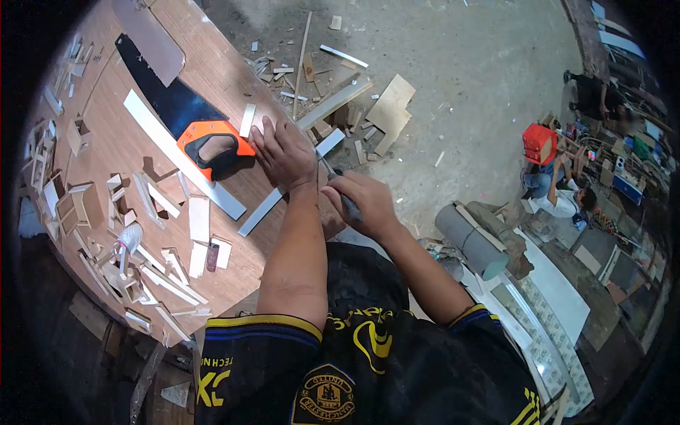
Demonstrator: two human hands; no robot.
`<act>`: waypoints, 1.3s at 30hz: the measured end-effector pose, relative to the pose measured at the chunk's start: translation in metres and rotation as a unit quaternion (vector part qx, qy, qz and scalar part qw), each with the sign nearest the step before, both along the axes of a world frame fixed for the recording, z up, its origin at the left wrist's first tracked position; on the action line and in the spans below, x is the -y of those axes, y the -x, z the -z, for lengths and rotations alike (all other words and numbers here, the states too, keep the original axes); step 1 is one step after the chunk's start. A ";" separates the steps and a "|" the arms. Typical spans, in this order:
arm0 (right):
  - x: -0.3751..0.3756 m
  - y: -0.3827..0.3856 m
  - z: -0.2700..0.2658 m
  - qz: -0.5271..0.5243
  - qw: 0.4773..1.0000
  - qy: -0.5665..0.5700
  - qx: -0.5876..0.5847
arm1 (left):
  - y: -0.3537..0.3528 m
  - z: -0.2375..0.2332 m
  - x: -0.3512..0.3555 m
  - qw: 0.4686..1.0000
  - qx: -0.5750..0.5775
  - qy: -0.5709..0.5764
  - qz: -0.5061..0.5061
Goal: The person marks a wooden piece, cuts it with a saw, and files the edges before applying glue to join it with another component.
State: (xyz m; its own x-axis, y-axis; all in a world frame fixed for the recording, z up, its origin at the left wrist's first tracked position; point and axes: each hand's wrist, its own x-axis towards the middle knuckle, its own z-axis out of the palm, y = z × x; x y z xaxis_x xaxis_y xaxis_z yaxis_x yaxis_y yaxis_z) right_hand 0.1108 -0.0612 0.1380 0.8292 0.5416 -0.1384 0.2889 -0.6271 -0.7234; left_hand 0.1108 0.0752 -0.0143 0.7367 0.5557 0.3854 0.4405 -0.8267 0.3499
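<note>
My left hand [283, 152] presses a narrow white strip [262, 212] onto the wooden tabletop [234, 273], its fingers bunched over the strip near the table's edge. The strip's far end sticks out past the hand, over the floor. In my right hand [365, 202] is a grey-handled tool [352, 208], gripped with the fingers wrapped round it. Its thin blade, seen nearly edge-on, meets the strip right beside my left wrist. A small white block [247, 120] lies at my left fingertips. Close by rests an orange-handled handsaw [205, 145].
A long white strip [156, 131] lies beside the handsaw. Several small wooden frames and offcuts [85, 205] cover the table's left side. Wood scraps [391, 113] litter the floor. A grey cylinder [471, 237] is at right. Farther off, a person [563, 198] sits near a red stool [540, 144].
</note>
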 end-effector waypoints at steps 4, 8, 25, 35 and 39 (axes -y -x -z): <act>0.007 -0.005 -0.033 -0.009 0.996 0.080 -0.030 | 0.000 0.000 -0.001 1.000 0.006 0.004 -0.009; -0.002 -0.015 -0.060 -0.075 0.970 0.220 -0.071 | 0.005 0.012 -0.001 1.000 0.007 0.011 -0.001; -0.028 -0.008 -0.041 -0.211 0.884 0.414 -0.052 | 0.028 0.009 0.027 0.994 -0.080 0.072 -0.004; -0.030 -0.011 -0.031 -0.223 0.871 0.433 -0.069 | 0.023 0.006 0.028 0.996 -0.068 0.038 -0.034; -0.026 -0.011 -0.027 -0.221 0.862 0.450 -0.077 | 0.025 0.005 0.027 0.997 -0.068 0.015 -0.036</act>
